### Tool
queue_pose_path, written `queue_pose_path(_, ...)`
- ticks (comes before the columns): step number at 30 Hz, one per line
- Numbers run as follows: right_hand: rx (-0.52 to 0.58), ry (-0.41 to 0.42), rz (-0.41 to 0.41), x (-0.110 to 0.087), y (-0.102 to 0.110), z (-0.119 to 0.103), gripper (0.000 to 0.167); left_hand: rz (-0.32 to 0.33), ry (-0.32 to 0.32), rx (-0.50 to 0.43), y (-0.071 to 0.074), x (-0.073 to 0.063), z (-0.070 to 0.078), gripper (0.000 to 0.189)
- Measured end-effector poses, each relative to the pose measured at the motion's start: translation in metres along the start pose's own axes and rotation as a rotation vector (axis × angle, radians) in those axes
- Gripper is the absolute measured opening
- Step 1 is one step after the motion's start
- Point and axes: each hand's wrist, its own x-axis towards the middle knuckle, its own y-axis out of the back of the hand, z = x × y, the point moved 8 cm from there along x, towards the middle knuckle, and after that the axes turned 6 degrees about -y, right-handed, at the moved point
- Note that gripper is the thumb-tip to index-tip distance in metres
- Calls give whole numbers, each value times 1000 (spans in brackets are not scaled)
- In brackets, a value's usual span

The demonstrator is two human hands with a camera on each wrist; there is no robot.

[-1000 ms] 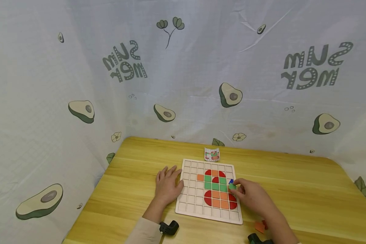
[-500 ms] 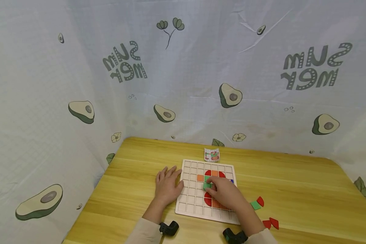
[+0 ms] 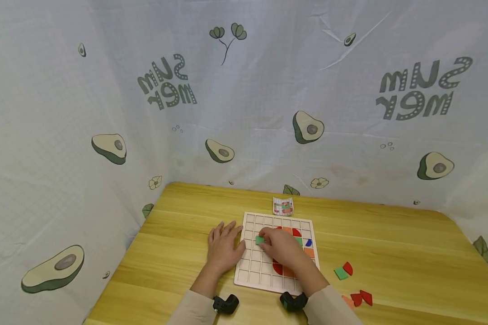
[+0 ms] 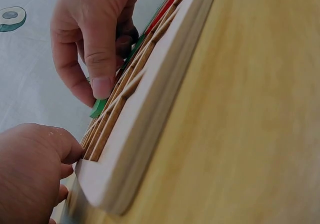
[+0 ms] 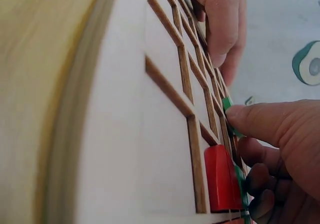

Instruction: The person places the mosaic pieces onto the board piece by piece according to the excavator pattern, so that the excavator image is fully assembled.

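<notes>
My right hand [image 3: 283, 247] pinches a green square tile [image 3: 260, 240] between thumb and fingers, over the left-hand cells of the wooden grid board [image 3: 248, 280]. In the left wrist view, this green tile [image 4: 98, 107] is tilted close to the grid's ridges. My left hand [image 3: 222, 247] rests along the board's left edge, fingers spread and fairly straight. On the board lie red, orange and green pieces, partly covered by my right hand; a blue piece [image 3: 308, 243] sits near the right edge. In the right wrist view, a red piece [image 5: 220, 179] lies in the grid below the fingers.
A small pattern card [image 3: 283, 206] lies behind the board. Right of the board are a loose green tile [image 3: 341, 273], a red quarter piece [image 3: 347, 268], further red pieces [image 3: 366, 297] and an orange one [image 3: 348, 301]. A printed cloth [image 3: 260, 90] hangs behind the table.
My right hand has carried the green tile leftward from the board's right edge, across the colored pieces, to the left-hand cells. The left hand has stayed in place.
</notes>
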Motion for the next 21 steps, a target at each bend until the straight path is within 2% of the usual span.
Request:
queue_pose_path(15, -46, -63, 27, 11, 0, -2, 25, -8, 3, 11, -1, 0, 0, 47)
queue_pose_path(21, -49, -49, 11, 6, -1, -5, 29, -7, -3, 10, -1, -1, 1, 47)
